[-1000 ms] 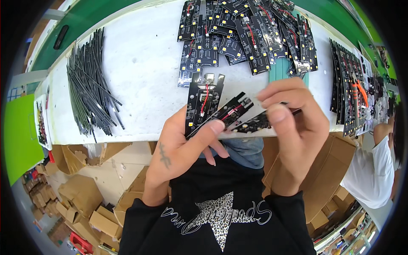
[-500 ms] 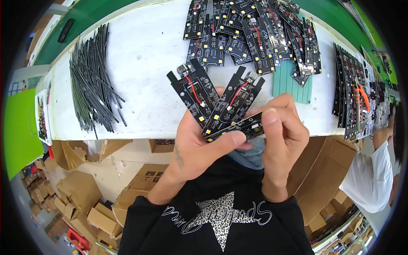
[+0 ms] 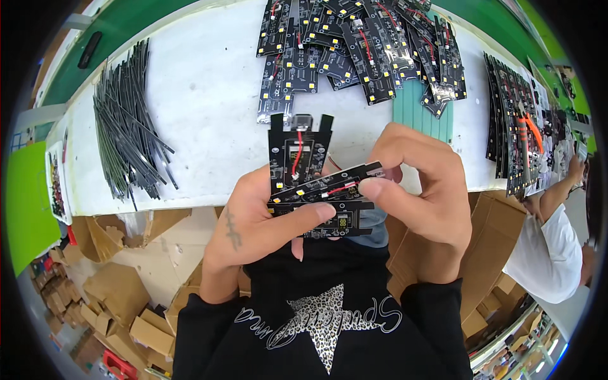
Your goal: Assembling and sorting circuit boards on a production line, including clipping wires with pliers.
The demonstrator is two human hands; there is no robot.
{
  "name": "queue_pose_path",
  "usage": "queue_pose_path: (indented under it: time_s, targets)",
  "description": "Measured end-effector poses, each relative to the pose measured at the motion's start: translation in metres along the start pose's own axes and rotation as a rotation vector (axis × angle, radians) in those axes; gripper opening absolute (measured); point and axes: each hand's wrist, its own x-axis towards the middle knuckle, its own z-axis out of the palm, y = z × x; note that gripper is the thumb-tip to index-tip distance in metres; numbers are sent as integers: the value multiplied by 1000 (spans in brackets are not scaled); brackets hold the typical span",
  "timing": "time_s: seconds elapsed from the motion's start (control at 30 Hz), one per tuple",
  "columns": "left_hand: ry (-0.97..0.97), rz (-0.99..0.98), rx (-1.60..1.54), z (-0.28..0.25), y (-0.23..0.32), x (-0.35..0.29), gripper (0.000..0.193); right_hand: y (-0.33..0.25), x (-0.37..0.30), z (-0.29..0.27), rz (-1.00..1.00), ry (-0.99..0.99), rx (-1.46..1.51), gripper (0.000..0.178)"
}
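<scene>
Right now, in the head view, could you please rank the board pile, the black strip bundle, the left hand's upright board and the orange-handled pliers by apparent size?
1. Board pile
2. Black strip bundle
3. Upright board, partly covered, held nearer the camera
4. Orange-handled pliers

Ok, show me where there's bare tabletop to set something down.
The widest bare patch of white tabletop is between the black strips and the board pile. A narrower one: between the green mat and the far-right boards. Crowded: that pile, and the near middle, where left hand and right hand hold circuit boards.
</scene>
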Motion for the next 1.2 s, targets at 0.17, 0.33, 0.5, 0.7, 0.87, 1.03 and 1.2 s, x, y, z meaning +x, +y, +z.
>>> queue_pose_path:
  time_s: [0.17, 0.33, 0.5, 0.7, 0.87, 1.03, 1.2]
  targets:
    - [-94, -45, 43, -7, 2, -1, 27, 4, -1, -1, -16, -49, -23, 11]
    - [-153, -112, 53, -15, 4, -3, 26, 14, -6, 3, 111, -132, 305, 10]
    - [-130, -177, -23, -10, 8, 3, 24, 24, -9, 4, 186, -120, 572, 5]
    - [-60, -147, -28, -8, 9, 3, 24, 35, -5, -10, 94, 76, 679, 14]
    - [-71, -138, -16, -11, 5, 0, 24, 23, 5, -14, 210, 86, 639, 21]
    - [-127, -245, 100, -9, 10, 0, 33, 16, 10, -6, 155, -28, 527, 23]
    - [-214, -269, 209, -8, 9, 1, 40, 3, 18, 3, 78, -165, 231, 13]
